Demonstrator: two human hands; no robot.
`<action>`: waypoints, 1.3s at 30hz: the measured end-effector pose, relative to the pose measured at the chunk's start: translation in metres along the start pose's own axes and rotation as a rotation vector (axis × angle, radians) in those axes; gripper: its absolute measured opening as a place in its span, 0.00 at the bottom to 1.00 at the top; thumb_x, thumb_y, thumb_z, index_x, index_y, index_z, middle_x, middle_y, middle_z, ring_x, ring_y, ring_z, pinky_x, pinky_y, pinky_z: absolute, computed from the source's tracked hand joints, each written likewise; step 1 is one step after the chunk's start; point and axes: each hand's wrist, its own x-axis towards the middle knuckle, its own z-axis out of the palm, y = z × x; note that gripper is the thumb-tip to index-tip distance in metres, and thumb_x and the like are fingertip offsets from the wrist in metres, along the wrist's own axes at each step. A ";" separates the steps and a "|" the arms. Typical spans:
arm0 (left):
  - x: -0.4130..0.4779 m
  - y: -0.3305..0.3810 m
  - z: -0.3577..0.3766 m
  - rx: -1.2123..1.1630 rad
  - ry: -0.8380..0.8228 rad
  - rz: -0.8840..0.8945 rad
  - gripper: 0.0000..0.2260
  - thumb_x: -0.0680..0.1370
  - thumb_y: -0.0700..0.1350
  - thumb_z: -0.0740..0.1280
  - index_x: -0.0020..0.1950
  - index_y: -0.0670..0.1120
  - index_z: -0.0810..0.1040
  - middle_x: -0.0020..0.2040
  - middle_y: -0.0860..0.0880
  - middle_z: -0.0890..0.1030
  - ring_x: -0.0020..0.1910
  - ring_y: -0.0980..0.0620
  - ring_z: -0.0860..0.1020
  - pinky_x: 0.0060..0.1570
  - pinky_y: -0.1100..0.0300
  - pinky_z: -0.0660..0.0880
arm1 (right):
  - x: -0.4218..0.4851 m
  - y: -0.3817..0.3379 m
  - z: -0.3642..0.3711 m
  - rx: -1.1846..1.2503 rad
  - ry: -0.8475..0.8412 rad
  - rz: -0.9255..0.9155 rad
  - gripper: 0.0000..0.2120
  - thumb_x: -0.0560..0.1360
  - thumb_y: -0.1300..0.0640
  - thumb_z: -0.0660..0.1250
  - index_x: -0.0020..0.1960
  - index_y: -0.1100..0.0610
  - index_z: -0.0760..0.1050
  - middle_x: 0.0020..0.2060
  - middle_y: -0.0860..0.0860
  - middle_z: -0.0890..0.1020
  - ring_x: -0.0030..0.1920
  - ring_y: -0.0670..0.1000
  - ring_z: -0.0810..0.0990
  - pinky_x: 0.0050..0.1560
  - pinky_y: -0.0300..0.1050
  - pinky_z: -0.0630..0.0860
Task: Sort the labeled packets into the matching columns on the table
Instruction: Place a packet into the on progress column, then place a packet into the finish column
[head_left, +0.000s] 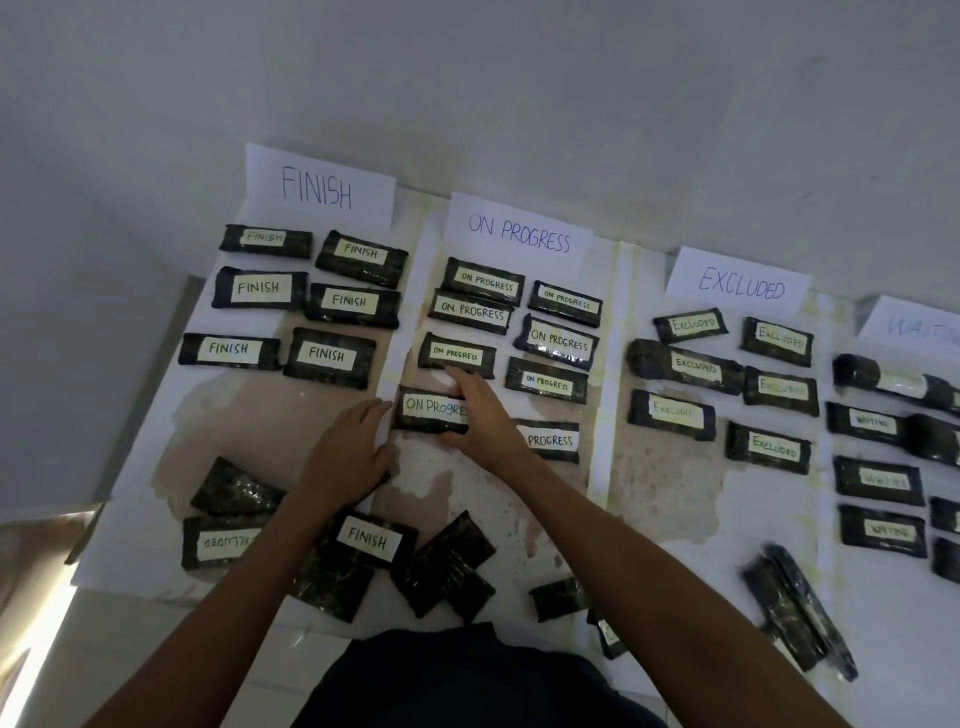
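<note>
A black packet labelled ON PROGRESS (427, 410) lies in the ON PROGRESS column, under its header sheet (518, 238). My right hand (480, 413) lies over the packet's right end, fingers straight on top and thumb at its lower edge. My left hand (347, 451) rests flat on the table just left of the packet, fingertips near its left edge. Unsorted packets sit near me: one reading FINISH (370, 539), one reading EXCLUDED (221, 542) upside down, several face down.
Header sheets FINISH (318, 188), EXCLUDED (740, 285) and WAITING (919, 325) top columns filled with matching packets. White strips (605, 364) divide the columns. More dark packets (795, 608) lie at the front right. A wall runs behind the table.
</note>
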 end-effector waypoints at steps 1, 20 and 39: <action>0.000 -0.001 0.000 0.003 0.001 -0.001 0.25 0.76 0.43 0.64 0.72 0.41 0.63 0.70 0.40 0.68 0.68 0.42 0.66 0.66 0.48 0.65 | 0.000 0.001 0.001 -0.012 0.008 -0.006 0.40 0.67 0.60 0.76 0.73 0.57 0.60 0.62 0.56 0.70 0.61 0.49 0.70 0.61 0.37 0.64; -0.064 0.016 0.021 -0.004 0.115 0.154 0.17 0.74 0.38 0.64 0.63 0.41 0.73 0.59 0.41 0.76 0.57 0.42 0.73 0.56 0.50 0.71 | -0.116 -0.039 0.019 -0.413 -0.340 0.096 0.39 0.62 0.36 0.74 0.65 0.54 0.67 0.58 0.55 0.69 0.55 0.56 0.71 0.50 0.51 0.75; -0.105 0.088 0.039 -0.863 -0.163 -0.230 0.11 0.80 0.47 0.59 0.61 0.47 0.74 0.50 0.48 0.81 0.47 0.50 0.81 0.48 0.57 0.78 | -0.156 -0.044 -0.012 0.189 0.078 0.295 0.17 0.68 0.59 0.72 0.57 0.54 0.77 0.46 0.54 0.82 0.41 0.55 0.81 0.41 0.51 0.81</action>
